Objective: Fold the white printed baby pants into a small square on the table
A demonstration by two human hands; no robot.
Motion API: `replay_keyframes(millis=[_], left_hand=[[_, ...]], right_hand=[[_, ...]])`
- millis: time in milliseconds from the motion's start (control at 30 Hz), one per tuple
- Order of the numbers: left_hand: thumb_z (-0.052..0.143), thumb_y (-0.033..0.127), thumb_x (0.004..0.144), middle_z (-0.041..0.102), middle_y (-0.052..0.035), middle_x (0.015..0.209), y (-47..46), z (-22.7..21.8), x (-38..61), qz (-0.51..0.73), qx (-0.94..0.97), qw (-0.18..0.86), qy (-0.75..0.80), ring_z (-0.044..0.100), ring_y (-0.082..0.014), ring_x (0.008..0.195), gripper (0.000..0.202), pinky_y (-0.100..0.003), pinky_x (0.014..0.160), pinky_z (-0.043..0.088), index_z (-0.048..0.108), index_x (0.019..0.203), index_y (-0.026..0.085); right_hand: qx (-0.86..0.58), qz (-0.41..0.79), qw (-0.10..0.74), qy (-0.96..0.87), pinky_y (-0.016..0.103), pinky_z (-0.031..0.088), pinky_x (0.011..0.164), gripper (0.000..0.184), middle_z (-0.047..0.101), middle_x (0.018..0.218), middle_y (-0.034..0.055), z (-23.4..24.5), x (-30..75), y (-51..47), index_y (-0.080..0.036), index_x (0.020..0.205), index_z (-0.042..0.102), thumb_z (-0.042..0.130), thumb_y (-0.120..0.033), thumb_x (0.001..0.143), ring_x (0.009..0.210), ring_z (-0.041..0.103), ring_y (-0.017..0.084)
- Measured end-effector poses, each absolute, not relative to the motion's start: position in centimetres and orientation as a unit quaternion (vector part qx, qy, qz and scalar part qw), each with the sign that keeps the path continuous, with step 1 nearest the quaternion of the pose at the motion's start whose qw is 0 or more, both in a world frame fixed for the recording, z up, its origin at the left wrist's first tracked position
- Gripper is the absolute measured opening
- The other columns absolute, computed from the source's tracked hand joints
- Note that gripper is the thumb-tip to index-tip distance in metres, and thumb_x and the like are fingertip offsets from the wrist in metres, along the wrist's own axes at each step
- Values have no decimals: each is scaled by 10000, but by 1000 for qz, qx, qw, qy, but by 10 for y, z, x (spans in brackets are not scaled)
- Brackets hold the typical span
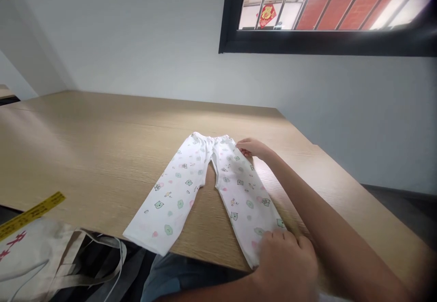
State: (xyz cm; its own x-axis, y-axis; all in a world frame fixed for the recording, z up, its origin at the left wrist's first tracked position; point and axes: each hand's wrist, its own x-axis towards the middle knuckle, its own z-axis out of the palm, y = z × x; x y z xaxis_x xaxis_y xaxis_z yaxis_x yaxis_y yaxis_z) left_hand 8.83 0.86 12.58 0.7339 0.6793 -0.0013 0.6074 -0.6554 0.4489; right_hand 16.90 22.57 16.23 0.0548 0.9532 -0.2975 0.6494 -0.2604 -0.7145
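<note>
A pair of white pants (184,179) printed with small green and pink animal figures lies flat on the table, waistband away from me and legs spread toward the front edge. My right hand (252,148) reaches to the side of the pants just below the waistband, its fingers curled and pinching the fabric edge. Down by the hem of the right-hand leg, my left hand (287,258) is closed on the cloth; its fingertips are hidden beneath the knuckles and slightly blurred. The other leg's hem hangs a little over the table edge.
The wooden table (102,156) reaches back to a pale wall. A yellow measuring strip (34,213) lies at the left front edge, with a cream tote bag (37,252) below it. A dark-framed barred window (307,42) is at upper right.
</note>
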Motion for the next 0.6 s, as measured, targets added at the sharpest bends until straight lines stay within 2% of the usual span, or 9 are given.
replay_keyframes(millis=[100, 267, 467, 600], left_hand=[[550, 184, 668, 596, -169, 869, 9, 128, 87, 100, 906, 226, 344, 565, -271, 737, 305, -367, 581, 444, 519, 951, 73], [523, 140, 603, 578, -141, 853, 8, 127, 81, 116, 907, 223, 338, 546, -246, 721, 314, -349, 587, 438, 488, 913, 98], [455, 166, 625, 522, -59, 753, 6, 117, 74, 272, 897, 152, 313, 485, -181, 635, 179, -299, 500, 369, 430, 802, 157], [425, 137, 623, 470, -18, 697, 5, 121, 66, 393, 859, 135, 300, 448, -146, 627, 136, -283, 505, 338, 363, 734, 186]], right_hand=[[-702, 417, 208, -539, 170, 423, 453, 186, 527, 649, -35, 162, 171, 234, -122, 739, 545, 531, -240, 882, 486, 468, 48], [-692, 456, 229, -510, 167, 424, 444, 144, 527, 677, -31, 158, 172, 242, -114, 793, 548, 539, -230, 877, 496, 475, 49], [-654, 499, 264, -503, 174, 430, 448, 113, 530, 709, -30, 159, 170, 240, -126, 907, 543, 529, -236, 883, 510, 486, 57], [-650, 511, 268, -494, 162, 397, 420, 132, 513, 677, -37, 160, 166, 241, -121, 849, 547, 524, -245, 886, 479, 453, 47]])
